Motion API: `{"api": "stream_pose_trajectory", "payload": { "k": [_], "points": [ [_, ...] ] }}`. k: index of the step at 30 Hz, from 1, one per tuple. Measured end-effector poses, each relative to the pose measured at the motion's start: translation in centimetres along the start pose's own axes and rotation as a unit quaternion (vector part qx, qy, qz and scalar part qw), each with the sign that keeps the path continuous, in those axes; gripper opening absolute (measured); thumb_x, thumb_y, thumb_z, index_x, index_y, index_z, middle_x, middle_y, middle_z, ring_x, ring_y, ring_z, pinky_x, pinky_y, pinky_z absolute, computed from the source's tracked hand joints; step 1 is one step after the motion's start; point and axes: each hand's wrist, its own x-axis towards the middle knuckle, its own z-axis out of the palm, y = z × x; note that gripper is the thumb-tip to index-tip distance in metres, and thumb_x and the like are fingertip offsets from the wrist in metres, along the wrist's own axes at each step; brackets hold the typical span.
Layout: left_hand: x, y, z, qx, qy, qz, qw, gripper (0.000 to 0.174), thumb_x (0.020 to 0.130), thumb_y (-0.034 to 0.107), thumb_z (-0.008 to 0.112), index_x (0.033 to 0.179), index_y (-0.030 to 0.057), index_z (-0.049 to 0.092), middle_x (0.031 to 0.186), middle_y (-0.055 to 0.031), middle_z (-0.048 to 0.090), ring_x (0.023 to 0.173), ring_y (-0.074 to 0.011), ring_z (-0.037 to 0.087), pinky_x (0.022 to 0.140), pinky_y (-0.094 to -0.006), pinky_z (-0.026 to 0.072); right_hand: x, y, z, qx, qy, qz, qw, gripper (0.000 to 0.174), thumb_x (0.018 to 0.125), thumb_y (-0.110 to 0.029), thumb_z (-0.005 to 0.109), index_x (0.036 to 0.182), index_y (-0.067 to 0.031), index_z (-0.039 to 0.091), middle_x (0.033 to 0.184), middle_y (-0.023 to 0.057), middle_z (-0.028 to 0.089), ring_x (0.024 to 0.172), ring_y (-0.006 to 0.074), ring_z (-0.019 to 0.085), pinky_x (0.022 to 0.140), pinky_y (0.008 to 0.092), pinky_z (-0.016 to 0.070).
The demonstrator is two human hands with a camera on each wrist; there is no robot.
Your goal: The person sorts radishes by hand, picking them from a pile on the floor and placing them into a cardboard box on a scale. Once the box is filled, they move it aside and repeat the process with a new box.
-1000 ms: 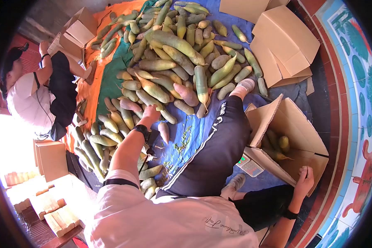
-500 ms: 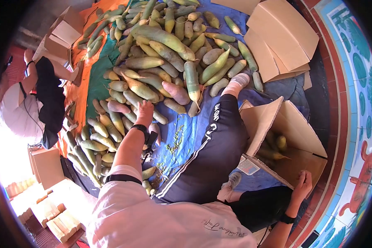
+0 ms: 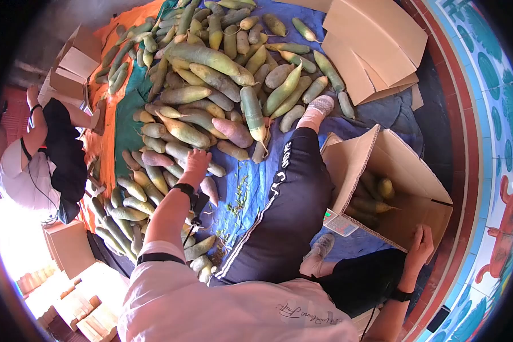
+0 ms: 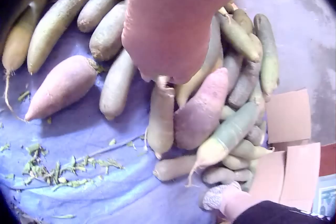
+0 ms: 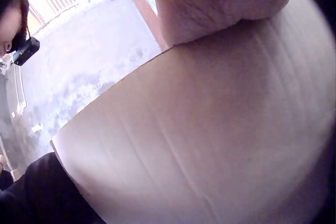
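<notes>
A large heap of green radishes [image 3: 211, 60] lies spread before me, a few with pinkish skin. My left hand [image 3: 196, 162] is down at the near edge of the heap, over a pale green radish [image 3: 216, 169] whose end sticks out beside it. In the left wrist view the back of the hand hides its fingertips; I cannot tell whether they grip that radish. Just below lies a pink radish [image 3: 209, 190]. My right hand [image 3: 420, 246] grips the near edge of an open cardboard box [image 3: 419, 182], fingers curled at the rim. Several radishes [image 3: 372, 196] lie inside that box.
A scale with a lit display [image 3: 340, 223] sits under the box's left side. Flattened cardboard [image 3: 376, 43] lies at the upper right. My outstretched leg [image 3: 296, 194] crosses the blue tarp [image 3: 251, 188]. Another person [image 3: 31, 165] sits at the left near more boxes [image 3: 77, 57].
The view has shifted, so the heap appears further left. My left hand stays at the same part of the heap, its fingers now lower over the pale radish. The right hand keeps its place on the box.
</notes>
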Motion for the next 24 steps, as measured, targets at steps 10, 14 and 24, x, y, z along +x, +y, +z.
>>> {"api": "stream_pose_trajectory", "payload": {
  "k": [10, 14, 24],
  "points": [
    [-6.2, 4.1, -3.5, -0.249, 0.134, -0.073, 0.956, 0.035, 0.073, 0.022, 0.065, 0.104, 0.0113, 0.053, 0.096, -0.0110, 0.056, 0.090, -0.0300, 0.057, 0.077, -0.0388, 0.0482, -0.5, 0.8, 0.0, -0.009, 0.006, 0.013, 1.000, 0.017, 0.089, -0.013, 0.049, 0.086, 0.0016, 0.057, 0.073, 0.0121, 0.058, 0.067, 0.0198, 0.057, 0.062, 0.0300, 0.0442],
    [-8.6, 3.0, -3.1, -0.331, 0.185, -0.133, 0.916, 0.037, 0.076, 0.022, 0.063, 0.109, 0.0084, 0.053, 0.099, -0.0154, 0.056, 0.091, -0.0321, 0.056, 0.080, -0.0394, 0.0457, -0.8, 1.6, 0.2, -0.018, 0.031, -0.021, 0.999, 0.018, 0.089, -0.015, 0.049, 0.087, 0.0012, 0.057, 0.076, 0.0138, 0.059, 0.069, 0.0245, 0.058, 0.065, 0.0325, 0.0448],
    [-11.5, 1.5, -7.6, -0.730, 0.191, -0.225, 0.617, 0.029, 0.090, 0.020, 0.053, 0.116, 0.0072, 0.052, 0.096, -0.0068, 0.059, 0.081, -0.0126, 0.058, 0.065, -0.0247, 0.0508, -1.1, 0.9, 0.0, -0.055, 0.049, -0.043, 0.996, 0.017, 0.087, -0.015, 0.051, 0.085, 0.0005, 0.058, 0.080, 0.0184, 0.058, 0.075, 0.0347, 0.057, 0.068, 0.0382, 0.0448]
  ]
}}
